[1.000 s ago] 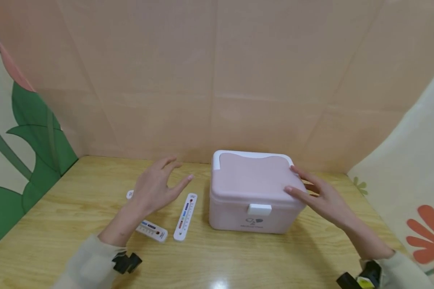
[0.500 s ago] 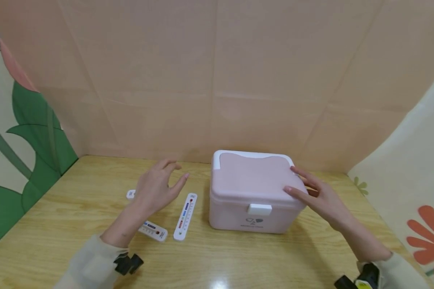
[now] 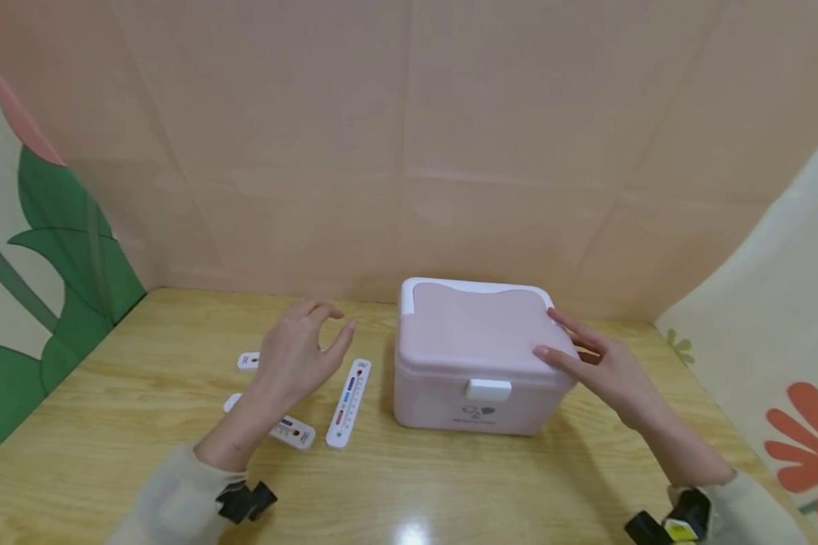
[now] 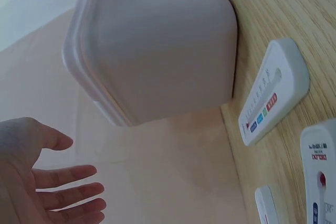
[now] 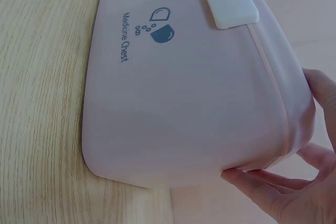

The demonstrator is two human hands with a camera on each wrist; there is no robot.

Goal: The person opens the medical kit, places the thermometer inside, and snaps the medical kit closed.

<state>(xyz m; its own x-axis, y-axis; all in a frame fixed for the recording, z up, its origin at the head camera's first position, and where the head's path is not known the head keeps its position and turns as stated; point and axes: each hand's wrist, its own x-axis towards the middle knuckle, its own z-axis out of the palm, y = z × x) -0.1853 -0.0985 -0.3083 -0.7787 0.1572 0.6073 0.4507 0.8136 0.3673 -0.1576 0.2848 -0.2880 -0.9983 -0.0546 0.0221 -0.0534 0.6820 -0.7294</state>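
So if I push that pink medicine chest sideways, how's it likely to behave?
The pink medicine chest looks like hard moulded plastic, so it probably won't flex much. Sitting flat and squat on the table, it seems likelier to slide than tip. Its closed lid hides any contents, so weight is hard to judge.

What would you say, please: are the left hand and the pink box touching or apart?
Apart: the head view shows a strip of wooden table between the left hand and the pink box.
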